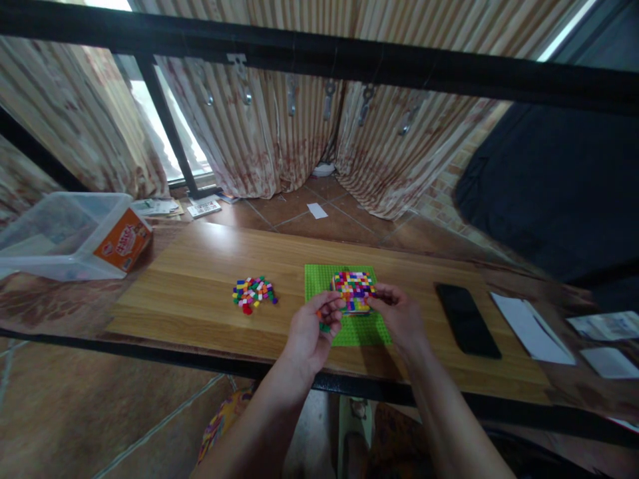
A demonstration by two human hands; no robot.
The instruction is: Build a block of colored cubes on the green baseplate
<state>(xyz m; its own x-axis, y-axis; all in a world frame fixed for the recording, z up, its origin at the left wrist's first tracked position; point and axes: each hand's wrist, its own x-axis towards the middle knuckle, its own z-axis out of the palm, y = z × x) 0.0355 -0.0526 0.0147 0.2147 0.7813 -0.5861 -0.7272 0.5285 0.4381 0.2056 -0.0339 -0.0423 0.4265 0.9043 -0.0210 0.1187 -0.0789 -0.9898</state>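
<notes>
A block of many-coloured toy bricks (355, 285) stands on a green studded baseplate (359, 334) in front of me. My left hand (319, 322) is at its left side, fingers curled, with a few small toy bricks (323, 326) in the palm, one green and one orange. At the block's right side is my right hand (399, 313), thumb and forefinger pinched against the block's edge. Whether a brick sits between those fingertips is too small to make out. A loose pile of small coloured bricks (253, 291) lies to the left on the wooden tabletop.
A black phone (468, 319) lies right of the baseplate, with white paper (532, 328) beyond it. On the far left stands a clear plastic bin (64, 233) with an orange label. A dark metal bar (319, 50) crosses above the board (200, 266), before striped curtains.
</notes>
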